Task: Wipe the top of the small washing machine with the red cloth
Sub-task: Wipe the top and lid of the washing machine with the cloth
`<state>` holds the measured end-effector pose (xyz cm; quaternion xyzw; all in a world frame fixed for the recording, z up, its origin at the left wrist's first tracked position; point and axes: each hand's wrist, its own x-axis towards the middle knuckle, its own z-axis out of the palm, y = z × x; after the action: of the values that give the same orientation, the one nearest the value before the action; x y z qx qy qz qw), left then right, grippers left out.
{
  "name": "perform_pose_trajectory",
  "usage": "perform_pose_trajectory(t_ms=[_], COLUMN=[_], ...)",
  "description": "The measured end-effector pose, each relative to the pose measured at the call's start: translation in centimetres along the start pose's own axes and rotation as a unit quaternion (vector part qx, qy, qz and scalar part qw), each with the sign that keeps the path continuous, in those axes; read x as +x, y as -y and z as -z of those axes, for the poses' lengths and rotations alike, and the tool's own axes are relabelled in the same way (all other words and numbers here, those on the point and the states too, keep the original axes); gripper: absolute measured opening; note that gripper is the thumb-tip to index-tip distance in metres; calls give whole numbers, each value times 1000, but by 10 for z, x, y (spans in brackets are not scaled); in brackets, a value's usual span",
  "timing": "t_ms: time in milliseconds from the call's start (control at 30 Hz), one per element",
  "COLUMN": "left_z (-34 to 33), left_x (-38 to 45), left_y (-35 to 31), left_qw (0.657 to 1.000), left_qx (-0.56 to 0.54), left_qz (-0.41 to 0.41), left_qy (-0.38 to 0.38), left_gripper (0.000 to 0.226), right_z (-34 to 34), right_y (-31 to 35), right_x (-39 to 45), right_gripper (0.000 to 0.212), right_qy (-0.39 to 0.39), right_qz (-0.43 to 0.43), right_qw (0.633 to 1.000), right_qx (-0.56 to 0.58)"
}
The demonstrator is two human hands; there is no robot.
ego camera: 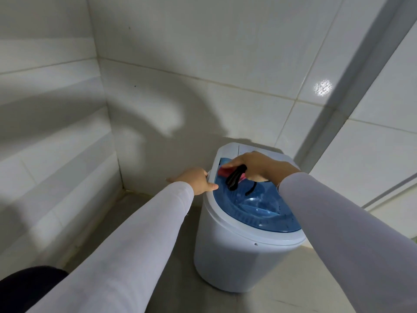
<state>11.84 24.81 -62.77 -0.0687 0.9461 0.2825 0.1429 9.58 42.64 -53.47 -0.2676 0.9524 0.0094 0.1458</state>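
Small white washing machine (239, 251) parked on the floor (282, 299) in a tiled corner, right up near the back wall (203, 53). Blue see-through lid (255, 206) on top, inside of the tub faintly visible through it.

Right hand (252, 167) down on the far end of the lid, grip curled around the red cloth (225, 171), plus a bundle of black cord (235, 178) tucked in the same grip. Only a small bit of red poking out under the fingers, pressed against the blue lid close to the white rim at the back. Loose end of the cord trailing over the lid toward the middle.

Left hand (196, 179) on the machine's left edge, thumb lying flat on the rim by the lid, fingers wrapped down over the outer side. So that grip is hooked on the machine itself, holding nothing loose.

Both arms in long white sleeves (126, 240). Something dark at the bottom left corner, can't tell what.
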Motion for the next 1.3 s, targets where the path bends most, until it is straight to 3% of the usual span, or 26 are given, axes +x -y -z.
perform_pose_trajectory(t_ms=[233,600,800,1167,1300], left_z=[-4,-5,-6,-3,1], left_x=[7,4,0,-8,-15], left_y=[3,2,-1,-5,-9], left_qw=[1000,1000,1000,1000,999], left_qx=[-7,9,0,14,33], left_qz=[-2,-6,-2,10,13], left_qy=[-1,-14,-23,-23,-30], left_gripper=[67,62,56,58,71], right_z=[-1,0,1,2,1], right_y=[1,4,-1,-15,-25], right_x=[3,1,-8,-19,-25], right_gripper=[55,50,51,42,45], right_qy=[30,7,-7,6,-9], right_qz=[19,28,9,-19,-37], right_qw=[998,997,999,1000,999], right_qx=[-44,-73,-33,-12,-12])
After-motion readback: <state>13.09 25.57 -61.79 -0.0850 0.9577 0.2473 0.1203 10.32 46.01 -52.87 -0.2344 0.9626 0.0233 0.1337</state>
